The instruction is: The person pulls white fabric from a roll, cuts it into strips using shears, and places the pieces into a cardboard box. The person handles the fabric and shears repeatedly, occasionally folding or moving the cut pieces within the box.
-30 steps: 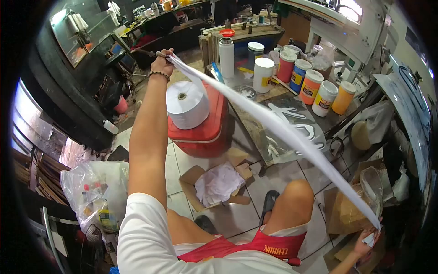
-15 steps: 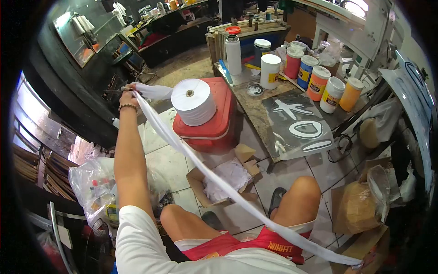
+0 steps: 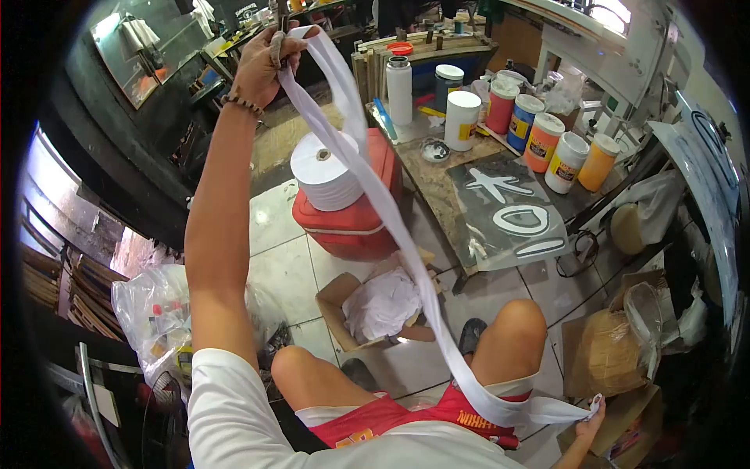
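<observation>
My left hand (image 3: 269, 62) is raised at the upper left, its fingers closed around a long white ribbon (image 3: 391, 219). A thin dark tool (image 3: 281, 14) sticks up from the same hand; its kind is unclear. From there the ribbon slants down across my lap to my right hand (image 3: 591, 422), which pinches its other end at the lower right. Another stretch of the ribbon loops from my left hand down to a thick white roll (image 3: 324, 172). The roll sits on a red cooler (image 3: 380, 168).
An open cardboard box (image 3: 337, 301) with white material stands on the floor between my feet and the cooler. On the right, a table (image 3: 430, 168) bears several paint jars (image 3: 541, 144) and a dark stencil sheet (image 3: 508, 215). Plastic bags (image 3: 152, 313) lie at left.
My left hand has moved up and to the right, lifting the ribbon into a high loop by the roll. My right hand has risen slightly and come further into view.
</observation>
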`<act>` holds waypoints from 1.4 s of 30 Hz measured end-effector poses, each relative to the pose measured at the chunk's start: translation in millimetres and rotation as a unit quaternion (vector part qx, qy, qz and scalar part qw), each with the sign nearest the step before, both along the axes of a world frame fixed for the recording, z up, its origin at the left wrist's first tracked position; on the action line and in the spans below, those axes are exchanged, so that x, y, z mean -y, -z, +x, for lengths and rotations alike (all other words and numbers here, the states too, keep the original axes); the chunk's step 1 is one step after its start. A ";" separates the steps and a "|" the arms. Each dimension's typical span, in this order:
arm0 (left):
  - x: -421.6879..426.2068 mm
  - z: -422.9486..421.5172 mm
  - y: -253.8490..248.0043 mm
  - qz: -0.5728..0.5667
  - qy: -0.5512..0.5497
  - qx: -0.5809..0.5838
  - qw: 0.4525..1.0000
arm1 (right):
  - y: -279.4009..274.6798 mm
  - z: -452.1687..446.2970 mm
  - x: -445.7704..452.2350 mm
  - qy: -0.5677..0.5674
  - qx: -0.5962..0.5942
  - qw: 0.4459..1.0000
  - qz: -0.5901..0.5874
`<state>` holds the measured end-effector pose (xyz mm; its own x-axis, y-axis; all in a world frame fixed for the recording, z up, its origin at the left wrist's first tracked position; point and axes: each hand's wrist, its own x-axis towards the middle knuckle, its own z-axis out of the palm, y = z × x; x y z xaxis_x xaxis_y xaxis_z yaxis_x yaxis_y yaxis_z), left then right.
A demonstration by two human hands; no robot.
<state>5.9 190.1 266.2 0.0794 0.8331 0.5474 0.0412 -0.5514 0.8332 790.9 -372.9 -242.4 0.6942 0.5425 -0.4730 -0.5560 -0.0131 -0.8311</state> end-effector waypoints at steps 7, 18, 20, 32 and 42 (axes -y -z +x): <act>159.4 31.5 -29.0 0.051 -0.015 -0.151 0.987 | -91.7 -76.7 -76.3 -0.066 -0.027 0.997 0.004; 250.3 -45.8 -92.0 0.053 -0.271 -0.249 0.928 | -197.7 -201.7 -250.4 -0.281 0.059 0.938 0.196; 216.9 -65.5 -96.8 0.082 -0.282 -0.234 0.927 | -209.5 -239.3 -267.0 -0.301 0.071 0.935 0.173; 27.8 -33.6 -180.4 0.203 -0.256 -0.159 0.932 | -307.5 -381.0 -298.2 -0.754 0.008 0.623 0.209; -23.2 7.2 -109.5 0.189 -0.397 -0.309 0.843 | -358.2 -423.3 -343.7 -0.743 0.031 0.576 0.339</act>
